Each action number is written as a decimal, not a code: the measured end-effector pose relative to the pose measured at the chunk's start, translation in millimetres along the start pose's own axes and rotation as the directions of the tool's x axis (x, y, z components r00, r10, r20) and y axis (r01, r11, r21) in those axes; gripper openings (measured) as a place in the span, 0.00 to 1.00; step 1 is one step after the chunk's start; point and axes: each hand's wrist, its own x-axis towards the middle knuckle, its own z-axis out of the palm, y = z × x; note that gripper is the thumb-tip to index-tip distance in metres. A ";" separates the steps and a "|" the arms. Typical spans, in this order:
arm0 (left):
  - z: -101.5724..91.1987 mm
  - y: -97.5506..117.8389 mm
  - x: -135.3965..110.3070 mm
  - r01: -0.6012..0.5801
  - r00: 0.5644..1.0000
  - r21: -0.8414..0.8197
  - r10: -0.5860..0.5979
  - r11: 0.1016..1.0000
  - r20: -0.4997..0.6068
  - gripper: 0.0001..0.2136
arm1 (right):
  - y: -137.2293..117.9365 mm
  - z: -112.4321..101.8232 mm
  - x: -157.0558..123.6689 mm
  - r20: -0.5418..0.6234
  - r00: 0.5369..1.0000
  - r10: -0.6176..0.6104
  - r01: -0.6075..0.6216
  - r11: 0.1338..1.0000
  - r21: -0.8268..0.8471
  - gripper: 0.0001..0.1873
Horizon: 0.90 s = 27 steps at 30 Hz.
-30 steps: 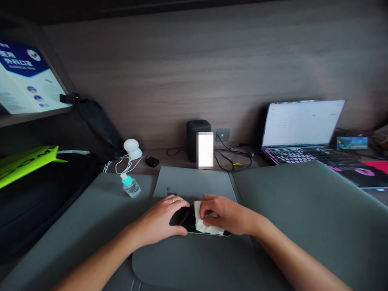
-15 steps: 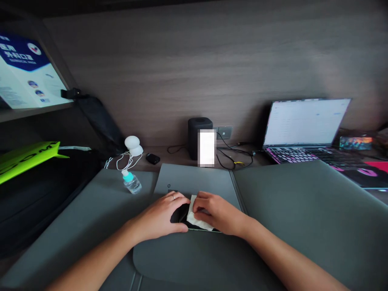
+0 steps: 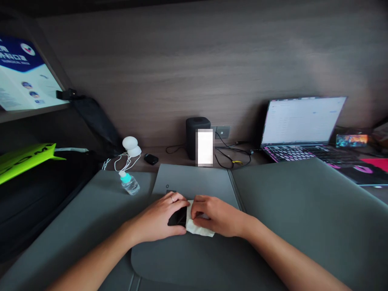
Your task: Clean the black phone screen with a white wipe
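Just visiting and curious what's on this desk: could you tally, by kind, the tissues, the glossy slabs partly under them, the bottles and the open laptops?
Soft white tissue-like sheet: 1
Flat glossy black slab: 1
Small clear plastic bottle with turquoise collar: 1
Open laptop with black-and-pink keyboard: 1
Total: 4

Head cam: we're up above the desk point(image 3: 169, 159)
Wall point(image 3: 163, 72): we face it past the desk's back edge, tilted down
Grey mat point(image 3: 285, 198): pretty close below us
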 end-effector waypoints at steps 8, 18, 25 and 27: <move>1.2 -1.8 -0.4 0.009 1.000 -0.007 -0.009 1.000 0.016 0.25 | 3.2 -0.9 -2.1 -0.026 1.000 0.010 -0.011 0.999 -0.035 0.03; -0.4 -1.3 -1.6 0.008 0.999 0.003 -0.008 1.000 0.036 0.23 | -2.0 -0.7 -3.3 -0.065 0.997 -0.028 0.023 0.997 -0.079 0.05; -1.7 0.1 -1.9 0.009 0.999 -0.011 -0.009 1.000 0.038 0.23 | -3.3 -3.2 -2.9 -0.109 0.994 0.022 -0.035 0.992 -0.123 0.06; -1.9 0.1 -1.8 0.006 0.999 -0.018 -0.005 1.000 0.036 0.23 | -1.8 -2.6 -2.7 -0.116 0.992 0.039 -0.053 0.991 -0.125 0.05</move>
